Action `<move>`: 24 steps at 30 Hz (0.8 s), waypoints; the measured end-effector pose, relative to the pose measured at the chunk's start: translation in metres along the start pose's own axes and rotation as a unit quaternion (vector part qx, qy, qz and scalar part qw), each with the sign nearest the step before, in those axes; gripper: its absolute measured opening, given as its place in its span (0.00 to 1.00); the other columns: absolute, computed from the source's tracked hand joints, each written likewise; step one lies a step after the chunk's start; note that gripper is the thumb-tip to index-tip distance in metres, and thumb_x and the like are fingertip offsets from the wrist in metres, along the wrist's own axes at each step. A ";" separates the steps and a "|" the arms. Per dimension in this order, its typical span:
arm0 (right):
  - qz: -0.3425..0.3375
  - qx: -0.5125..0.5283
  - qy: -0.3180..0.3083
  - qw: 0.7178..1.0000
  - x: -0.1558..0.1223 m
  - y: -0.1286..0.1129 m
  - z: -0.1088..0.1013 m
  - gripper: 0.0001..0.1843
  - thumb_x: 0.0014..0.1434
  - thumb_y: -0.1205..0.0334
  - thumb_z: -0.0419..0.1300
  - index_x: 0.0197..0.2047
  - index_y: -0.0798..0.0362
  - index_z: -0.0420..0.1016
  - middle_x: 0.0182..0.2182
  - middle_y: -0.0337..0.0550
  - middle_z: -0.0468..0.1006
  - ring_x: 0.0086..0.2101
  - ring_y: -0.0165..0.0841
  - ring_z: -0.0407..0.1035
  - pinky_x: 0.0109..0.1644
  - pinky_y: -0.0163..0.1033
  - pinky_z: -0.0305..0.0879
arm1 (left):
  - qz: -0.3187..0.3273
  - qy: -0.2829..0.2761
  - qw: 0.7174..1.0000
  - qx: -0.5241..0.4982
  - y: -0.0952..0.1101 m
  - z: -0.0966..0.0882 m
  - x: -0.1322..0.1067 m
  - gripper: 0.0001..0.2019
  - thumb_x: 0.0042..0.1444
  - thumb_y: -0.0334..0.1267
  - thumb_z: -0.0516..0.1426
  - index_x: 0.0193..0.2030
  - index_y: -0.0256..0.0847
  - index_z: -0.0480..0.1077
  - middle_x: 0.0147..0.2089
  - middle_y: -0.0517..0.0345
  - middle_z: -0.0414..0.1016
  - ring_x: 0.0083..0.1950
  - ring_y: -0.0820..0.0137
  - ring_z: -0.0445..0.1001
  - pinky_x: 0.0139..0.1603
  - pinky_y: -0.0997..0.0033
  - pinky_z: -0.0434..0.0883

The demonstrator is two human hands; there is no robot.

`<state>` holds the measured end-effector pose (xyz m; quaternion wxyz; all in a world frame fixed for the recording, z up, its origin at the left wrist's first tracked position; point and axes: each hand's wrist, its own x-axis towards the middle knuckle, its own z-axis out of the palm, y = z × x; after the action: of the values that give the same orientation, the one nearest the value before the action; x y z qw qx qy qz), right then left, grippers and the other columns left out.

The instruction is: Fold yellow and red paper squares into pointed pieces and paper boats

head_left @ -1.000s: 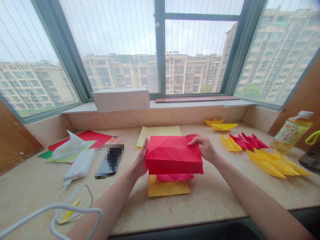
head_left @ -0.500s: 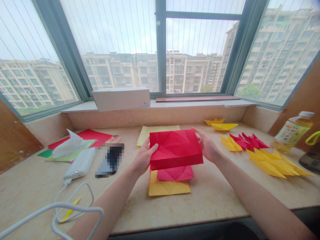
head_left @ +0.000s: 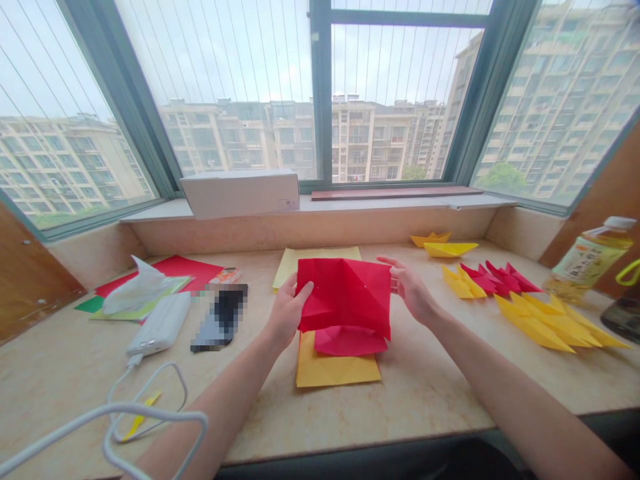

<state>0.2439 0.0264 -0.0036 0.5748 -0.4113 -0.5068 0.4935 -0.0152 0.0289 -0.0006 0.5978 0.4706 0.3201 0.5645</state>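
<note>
A creased sheet of red folding paper (head_left: 345,297) is held up over the middle of the counter, bent along its centre. My left hand (head_left: 287,310) pinches its left edge, thumb in front. My right hand (head_left: 415,290) is at the right edge, one finger stretched above the top corner and the other fingertips against the side, partly hidden. Below lies a pinkish-red folded paper (head_left: 350,342), on top of yellow-orange paper (head_left: 340,373). Pale yellow sheets (head_left: 287,263) lie behind the held paper.
On the right are folded yellow pieces (head_left: 555,323), folded red pieces (head_left: 500,279), yellow paper boats (head_left: 450,249) and a bottle (head_left: 590,260). Leftward lie a tissue pack (head_left: 135,293), a white power bank (head_left: 160,325), its cable (head_left: 150,413) and a blurred dark object (head_left: 220,320).
The red paper has bent at its centre and its right edge has shifted left. My right hand's fingers have stretched out further at that edge. My left hand keeps its hold.
</note>
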 end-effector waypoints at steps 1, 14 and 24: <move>-0.007 -0.013 0.009 1.000 0.000 0.000 0.001 0.25 0.56 0.57 0.55 0.57 0.51 0.69 0.33 0.40 0.81 0.34 0.36 0.75 0.37 0.39 0.68 | 0.000 0.000 1.000 -0.001 0.001 0.000 0.000 0.22 0.52 0.41 0.67 0.54 0.40 0.71 0.44 0.50 0.83 0.39 0.60 0.83 0.41 0.64 0.79; -0.070 -0.015 0.023 0.997 -0.008 -0.004 0.008 0.47 0.52 0.60 0.65 0.70 0.42 0.48 0.42 0.42 0.80 0.39 0.40 0.77 0.43 0.45 0.74 | 0.017 0.010 1.000 -0.023 0.004 0.000 0.000 0.19 0.48 0.41 0.69 0.47 0.38 0.77 0.44 0.50 0.84 0.48 0.54 0.81 0.50 0.57 0.77; -0.077 0.024 0.049 0.996 -0.008 -0.003 0.011 0.37 0.51 0.53 0.72 0.61 0.45 0.63 0.42 0.45 0.82 0.38 0.43 0.79 0.40 0.48 0.78 | -0.081 -0.037 0.995 -0.039 0.011 0.006 -0.013 0.20 0.52 0.38 0.67 0.51 0.39 0.72 0.46 0.48 0.83 0.46 0.56 0.82 0.48 0.59 0.79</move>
<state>0.2336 0.0178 -0.0003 0.6447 -0.3811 -0.4961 0.4393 -0.0161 0.0139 0.0095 0.6711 0.4397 0.3128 0.5083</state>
